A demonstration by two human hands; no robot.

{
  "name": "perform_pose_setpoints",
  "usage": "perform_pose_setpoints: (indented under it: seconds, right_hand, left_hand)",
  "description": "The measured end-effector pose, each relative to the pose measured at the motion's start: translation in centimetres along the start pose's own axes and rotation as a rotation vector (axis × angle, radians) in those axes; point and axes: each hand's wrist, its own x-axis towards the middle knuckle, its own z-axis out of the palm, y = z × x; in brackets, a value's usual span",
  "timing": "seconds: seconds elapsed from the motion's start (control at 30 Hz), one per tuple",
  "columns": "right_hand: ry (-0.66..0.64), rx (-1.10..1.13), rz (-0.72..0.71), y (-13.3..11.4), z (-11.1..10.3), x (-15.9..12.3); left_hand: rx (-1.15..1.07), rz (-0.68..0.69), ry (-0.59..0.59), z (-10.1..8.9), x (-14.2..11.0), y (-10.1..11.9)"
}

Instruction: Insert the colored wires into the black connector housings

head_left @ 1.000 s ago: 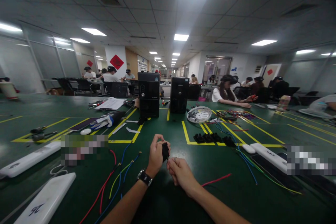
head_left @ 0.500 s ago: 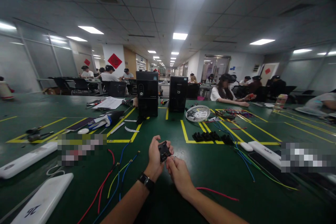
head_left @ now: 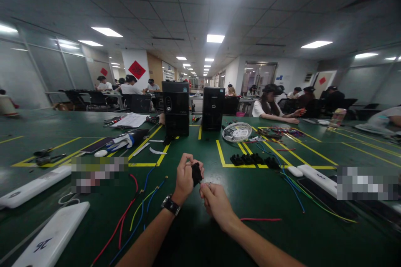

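My left hand (head_left: 184, 179), with a dark watch on its wrist, is closed around a small black plastic block (head_left: 196, 173) with an uneven surface. Just right of and below the block, my right hand (head_left: 217, 205) is pinched, thumb against finger, near its lower edge. Whatever the right fingertips hold is too small to make out. A red wire (head_left: 262, 219) lies behind my right forearm, and I cannot tell whether it reaches the hand. To the left lie more red wires (head_left: 123, 221), blue wires (head_left: 143, 208) and a yellow-green wire (head_left: 135, 212).
Several black blocks (head_left: 247, 159) sit in a row on the green table (head_left: 175, 242). Beyond them stands a white basket (head_left: 237, 138). Two black computer towers (head_left: 176, 112) rise ahead. White power banks (head_left: 52, 235) lie left and right. Across the table sits a person (head_left: 271, 106).
The black block has turned in my left hand, so its broad face no longer shows. My right hand has shifted slightly right, and a narrow gap shows between it and the block.
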Motion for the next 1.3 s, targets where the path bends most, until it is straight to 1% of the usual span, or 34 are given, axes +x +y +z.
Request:
perform_pose_setpoints:
  seconds: [0.07,0.13,0.3,0.4,0.43,0.5,0.6,0.7,0.8,0.9,1.0,1.07,1.13,1.23,1.3]
  right_hand:
    - [-0.006,-0.014,-0.011,0.2,0.1,-0.1]
    - [-0.015,-0.033,-0.033,0.5,0.2,-0.1]
    - [-0.017,-0.037,-0.084,1.0,0.2,0.2]
    - [0.001,-0.04,-0.089,1.3,0.1,0.3]
    - [0.004,-0.038,-0.08,1.4,0.1,0.3]
    - [0.005,-0.011,-0.056,1.3,0.0,0.1]
    - [-0.022,0.08,-0.051,0.8,0.0,-0.3]
    - [-0.09,0.171,-0.068,-0.1,-0.1,-0.6]
    - [-0.141,0.18,-0.084,-1.0,-0.2,-0.7]
    - [-0.163,0.167,-0.062,-1.6,-0.4,-0.6]
    - [-0.155,0.131,-0.071,-1.4,-0.7,-0.1]
    - [-0.108,0.054,-0.106,-0.9,-1.0,0.4]
    - [-0.064,-0.024,-0.123,-0.4,-1.3,0.9]
    - [-0.037,-0.12,-0.138,0.0,-1.5,1.2]
    - [-0.028,-0.216,-0.126,-0.1,-1.7,1.2]
  left_hand:
    - [-0.032,-0.026,0.009,0.2,-0.1,0.2]
    - [-0.106,-0.08,0.039,0.5,-0.3,0.2]
    - [-0.358,-0.222,0.175,1.5,-0.6,-0.2]
    - [-0.5,-0.322,0.258,1.1,0.0,0.4]
    - [-0.533,-0.32,0.267,0.7,0.3,0.8]
    - [-0.539,-0.248,0.254,-0.2,1.0,1.6]
    - [-0.392,-0.119,0.242,-1.7,1.4,1.9]
    - [-0.219,-0.094,0.284,-3.0,1.4,0.6]
    - [-0.047,-0.153,0.298,-3.7,1.2,-1.2]
    - [0.157,-0.255,0.255,-4.0,1.0,-2.6]
    - [0.327,-0.348,0.21,-4.1,1.3,-3.5]
    - [0.391,-0.381,0.196,-4.2,2.4,-3.9]
    - [0.424,-0.397,0.191,-4.3,4.2,-4.2]
    - [0.457,-0.43,0.194,-4.8,7.3,-4.4]
    - [0.477,-0.473,0.195,-5.5,8.9,-4.7]
